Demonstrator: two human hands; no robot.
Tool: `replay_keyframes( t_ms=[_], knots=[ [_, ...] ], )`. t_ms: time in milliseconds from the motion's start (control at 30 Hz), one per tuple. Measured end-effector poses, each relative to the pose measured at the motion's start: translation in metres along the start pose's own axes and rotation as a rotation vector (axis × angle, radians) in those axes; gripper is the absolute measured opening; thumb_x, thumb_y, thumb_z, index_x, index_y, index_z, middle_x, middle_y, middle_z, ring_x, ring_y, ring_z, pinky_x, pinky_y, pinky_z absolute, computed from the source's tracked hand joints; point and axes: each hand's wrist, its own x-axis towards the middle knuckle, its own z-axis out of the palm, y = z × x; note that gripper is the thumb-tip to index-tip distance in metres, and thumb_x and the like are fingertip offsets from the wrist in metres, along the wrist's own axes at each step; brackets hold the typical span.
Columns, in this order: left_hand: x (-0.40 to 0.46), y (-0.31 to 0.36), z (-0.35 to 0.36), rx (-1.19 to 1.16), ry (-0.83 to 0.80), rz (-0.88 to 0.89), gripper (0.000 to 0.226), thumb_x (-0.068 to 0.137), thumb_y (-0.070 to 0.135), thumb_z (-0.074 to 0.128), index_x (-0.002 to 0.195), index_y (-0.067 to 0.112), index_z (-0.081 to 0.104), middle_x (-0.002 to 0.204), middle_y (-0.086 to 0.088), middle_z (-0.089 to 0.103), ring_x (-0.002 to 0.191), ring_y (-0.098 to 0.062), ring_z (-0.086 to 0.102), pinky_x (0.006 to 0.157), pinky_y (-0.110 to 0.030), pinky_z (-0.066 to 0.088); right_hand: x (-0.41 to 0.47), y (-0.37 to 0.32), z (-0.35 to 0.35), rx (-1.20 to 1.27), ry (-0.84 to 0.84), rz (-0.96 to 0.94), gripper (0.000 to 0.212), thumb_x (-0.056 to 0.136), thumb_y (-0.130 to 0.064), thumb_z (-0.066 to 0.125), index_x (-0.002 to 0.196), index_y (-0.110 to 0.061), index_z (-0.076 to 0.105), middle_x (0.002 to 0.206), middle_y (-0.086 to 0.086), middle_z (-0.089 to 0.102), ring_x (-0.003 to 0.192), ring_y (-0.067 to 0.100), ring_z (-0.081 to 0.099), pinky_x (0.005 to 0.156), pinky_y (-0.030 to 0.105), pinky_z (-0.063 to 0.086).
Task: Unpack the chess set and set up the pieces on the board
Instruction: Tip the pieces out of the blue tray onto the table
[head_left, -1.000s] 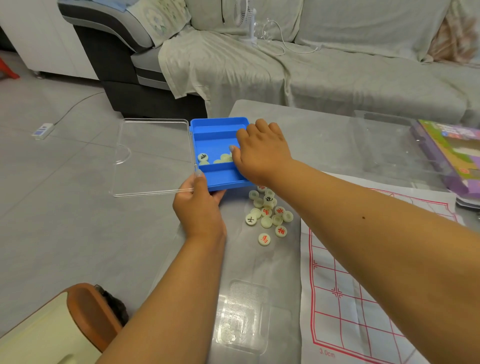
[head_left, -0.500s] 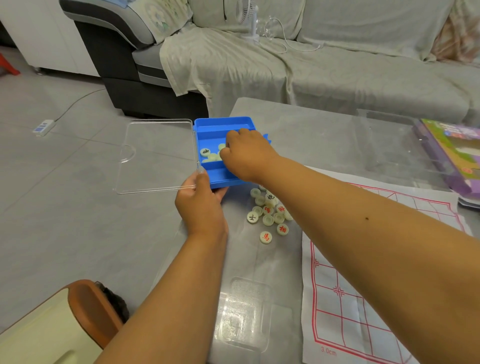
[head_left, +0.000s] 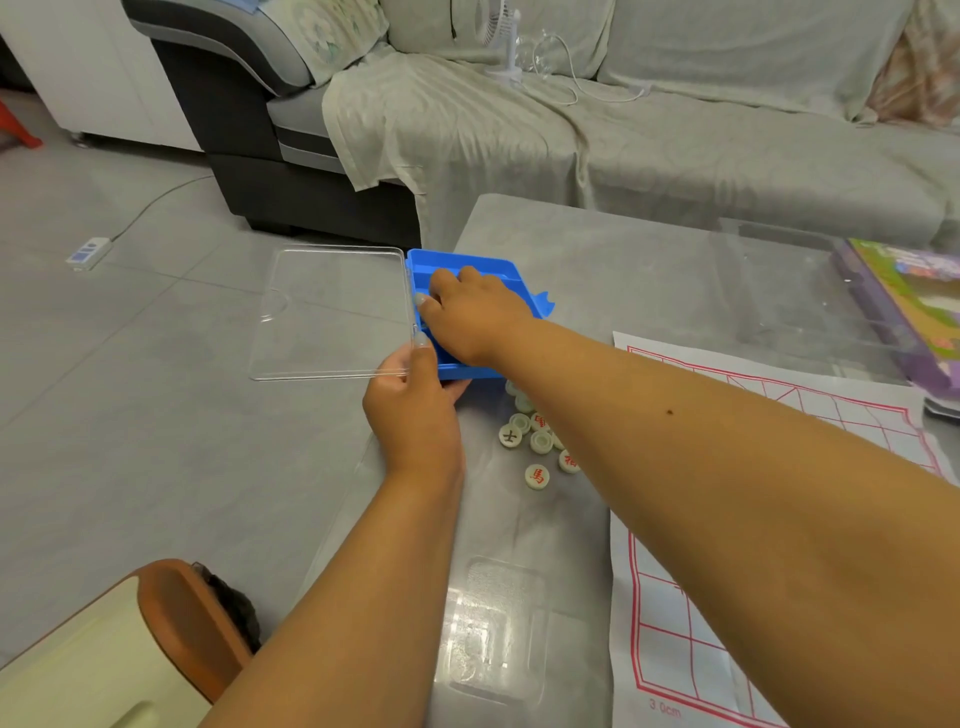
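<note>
A blue chess box (head_left: 470, 261) sits at the glass table's left edge, and its clear lid (head_left: 332, 312) lies open to the left over the floor. My left hand (head_left: 410, 410) grips the box's near left corner with the thumb on the hinge side. My right hand (head_left: 470, 312) reaches into the tray. Its fingers curl down over the chess pieces there and hide them. A pile of round cream chess pieces (head_left: 535, 441) with red and black characters lies just in front of the box. The paper board (head_left: 641, 597) with red grid lines lies at the right, partly under my right forearm.
A clear plastic insert (head_left: 493, 623) lies near the table's front. A clear box (head_left: 805, 291) and a purple game box (head_left: 914, 296) stand at the far right. A cloth-draped sofa (head_left: 623, 145) lies beyond, a power strip (head_left: 88, 252) on the floor and a brown-edged seat (head_left: 156, 613) lower left.
My right hand has slid left and deeper into the tray and now covers the pieces that showed there. My left hand keeps its grip on the box's corner.
</note>
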Motion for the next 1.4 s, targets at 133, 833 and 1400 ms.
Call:
replay_keyframes(
  t_ms=[133, 833, 1400],
  knots=[
    [0.0, -0.001, 0.0, 0.009, 0.003, -0.004, 0.023, 0.097, 0.012, 0.05, 0.093, -0.004, 0.066, 0.084, -0.012, 0.068, 0.082, -0.021, 0.07, 0.075, -0.037, 0.059, 0.004, 0.0, 0.003, -0.052, -0.025, -0.084, 0.044, 0.101, -0.028, 0.031, 0.142, -0.013, 0.032, 0.133, 0.012, 0.043, 0.12, 0.033, 0.041, 0.09, 0.042, 0.042],
    [-0.001, 0.002, 0.001, -0.012, 0.026, -0.021, 0.022, 0.097, 0.014, 0.05, 0.093, -0.001, 0.067, 0.085, -0.013, 0.069, 0.081, -0.02, 0.071, 0.076, -0.038, 0.059, 0.007, 0.011, 0.004, 0.269, 0.027, -0.014, 0.037, 0.099, -0.04, 0.037, 0.065, -0.025, 0.035, 0.064, -0.006, 0.044, 0.059, 0.009, 0.041, 0.053, 0.021, 0.029],
    [0.005, -0.002, 0.002, -0.044, 0.076, 0.009, 0.022, 0.098, 0.018, 0.05, 0.095, 0.005, 0.067, 0.087, -0.006, 0.071, 0.084, -0.014, 0.071, 0.074, -0.035, 0.059, 0.009, 0.029, -0.021, 0.564, 0.441, 0.153, 0.04, 0.096, -0.034, 0.046, 0.061, -0.019, 0.033, 0.056, -0.005, 0.035, 0.052, 0.007, 0.032, 0.05, 0.021, 0.025]
  ],
)
